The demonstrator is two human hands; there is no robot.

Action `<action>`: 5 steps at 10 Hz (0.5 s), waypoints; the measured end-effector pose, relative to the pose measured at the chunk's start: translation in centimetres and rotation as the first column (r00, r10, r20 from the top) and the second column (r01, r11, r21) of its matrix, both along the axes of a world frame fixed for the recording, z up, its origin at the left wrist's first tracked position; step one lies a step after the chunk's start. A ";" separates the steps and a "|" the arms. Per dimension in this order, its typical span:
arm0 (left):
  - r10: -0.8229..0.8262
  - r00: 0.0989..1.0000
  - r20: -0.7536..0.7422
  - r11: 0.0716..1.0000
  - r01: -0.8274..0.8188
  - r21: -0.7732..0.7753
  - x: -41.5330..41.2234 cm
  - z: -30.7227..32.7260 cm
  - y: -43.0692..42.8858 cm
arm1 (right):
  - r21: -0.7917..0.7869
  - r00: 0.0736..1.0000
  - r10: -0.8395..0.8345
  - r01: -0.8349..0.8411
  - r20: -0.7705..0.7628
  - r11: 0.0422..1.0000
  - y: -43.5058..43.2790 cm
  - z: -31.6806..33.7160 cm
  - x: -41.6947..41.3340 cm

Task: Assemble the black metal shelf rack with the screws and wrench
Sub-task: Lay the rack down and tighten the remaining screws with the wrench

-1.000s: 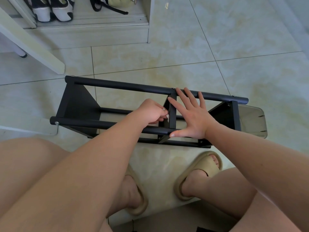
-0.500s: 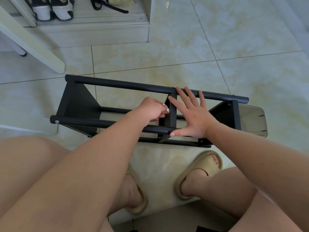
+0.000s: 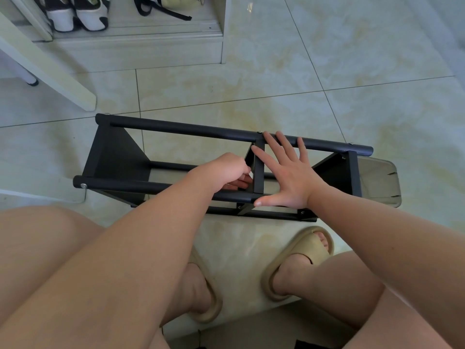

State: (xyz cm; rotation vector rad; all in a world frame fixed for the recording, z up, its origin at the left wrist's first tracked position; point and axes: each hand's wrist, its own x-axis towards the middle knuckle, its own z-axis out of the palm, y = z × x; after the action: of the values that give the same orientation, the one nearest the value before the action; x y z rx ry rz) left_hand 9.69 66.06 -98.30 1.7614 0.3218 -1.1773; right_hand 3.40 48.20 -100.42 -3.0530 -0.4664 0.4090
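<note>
Rack [image 3: 176, 128] of black metal lies long-ways across the pale tiled floor [image 3: 314, 79], running from 9 o'clock to 3 o'clock just above the middle of the view, in front of the person's bare knees. Its right end sits against a smoky translucent plastic piece [image 3: 377, 182] at 3 o'clock.

The right hand [image 3: 289, 177] lies flat and spread on top of the frame: fingertips reach the far rail, the thumb rests along the near rail [image 3: 141, 186], and the forefinger crosses the middle crosspiece [image 3: 259, 170].

The left hand [image 3: 224, 170] is just to the 9 o'clock side of that crosspiece, fingers curled down inside the frame — whether they pinch anything is hidden.

A silver screw head [image 3: 83, 185] shows in the left end of the near rail.

Beige sandals [image 3: 309, 250] are on the feet at 5 and 6 o'clock. Black-and-white shoes [image 3: 75, 16] stand on a low ledge at 11 o'clock.
</note>
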 end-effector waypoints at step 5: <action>-0.018 1.000 -0.020 1.000 0.018 -0.016 0.3 -0.8 0.4 | -0.005 1.000 -0.005 0.005 -0.007 1.000 0.1 0.2 0.0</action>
State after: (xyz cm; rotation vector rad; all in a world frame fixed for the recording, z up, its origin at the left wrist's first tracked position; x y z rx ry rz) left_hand 10.03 66.45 -99.10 1.7432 0.3088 -1.2078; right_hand 3.37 48.30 -100.22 -3.0562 -0.4584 0.4209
